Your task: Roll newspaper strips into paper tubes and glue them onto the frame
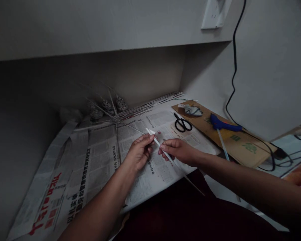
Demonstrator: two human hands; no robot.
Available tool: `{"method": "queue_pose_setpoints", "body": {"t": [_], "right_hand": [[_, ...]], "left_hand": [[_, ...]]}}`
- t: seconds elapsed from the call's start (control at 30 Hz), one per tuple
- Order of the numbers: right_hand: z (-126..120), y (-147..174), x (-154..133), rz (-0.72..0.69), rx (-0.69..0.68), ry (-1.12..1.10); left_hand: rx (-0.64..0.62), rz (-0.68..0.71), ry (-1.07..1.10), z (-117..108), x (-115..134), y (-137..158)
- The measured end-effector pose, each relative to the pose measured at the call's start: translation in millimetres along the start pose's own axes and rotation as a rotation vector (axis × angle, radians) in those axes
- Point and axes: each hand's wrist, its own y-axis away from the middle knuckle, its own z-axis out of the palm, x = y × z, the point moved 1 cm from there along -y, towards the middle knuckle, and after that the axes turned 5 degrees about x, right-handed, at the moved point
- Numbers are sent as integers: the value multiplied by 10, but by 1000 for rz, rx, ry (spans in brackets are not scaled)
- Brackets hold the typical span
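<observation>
My left hand (140, 150) pinches the upper end of a thin white paper roll (168, 156) between thumb and fingers. A loose pointed corner of paper stands out at that end. Lower down the same roll, the fingers of my right hand (180, 151) are closed around it. The roll slants down to the right, and a thin stick-like length (193, 184) runs on from it past the table edge. Both hands are above the newspaper (97, 174) that covers the table. Black-handled scissors (183, 126) lie on the newspaper beyond my right hand.
Several thin paper sticks (150, 107) lie at the back, beside cone-shaped woven pieces (107, 106). On the right, a blue glue gun (225, 124) and a crumpled packet (192, 110) rest on cardboard (237, 155). A black cord (234, 67) hangs along the wall below a socket (214, 15).
</observation>
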Motion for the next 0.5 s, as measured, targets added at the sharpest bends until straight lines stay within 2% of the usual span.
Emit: {"method": "queue_pose_setpoints", "body": {"t": [0.1, 0.17, 0.33, 0.37, 0.4, 0.5], "right_hand": [[-32, -5, 41, 130, -117, -253], [-41, 11, 45, 152, -133, -307], [-12, 29, 60, 2, 77, -22], [-9, 31, 69, -11, 85, -14], [-6, 35, 80, 3, 56, -56], [-2, 53, 101, 147, -150, -339]], "left_hand": [[-15, -34, 20, -19, 22, -24], [-1, -43, 34, -26, 17, -41], [9, -25, 81, -35, -19, -58], [1, -27, 82, -35, -24, -55], [-9, -31, 80, -35, -26, -51], [-34, -49, 70, -32, -23, -37]]}}
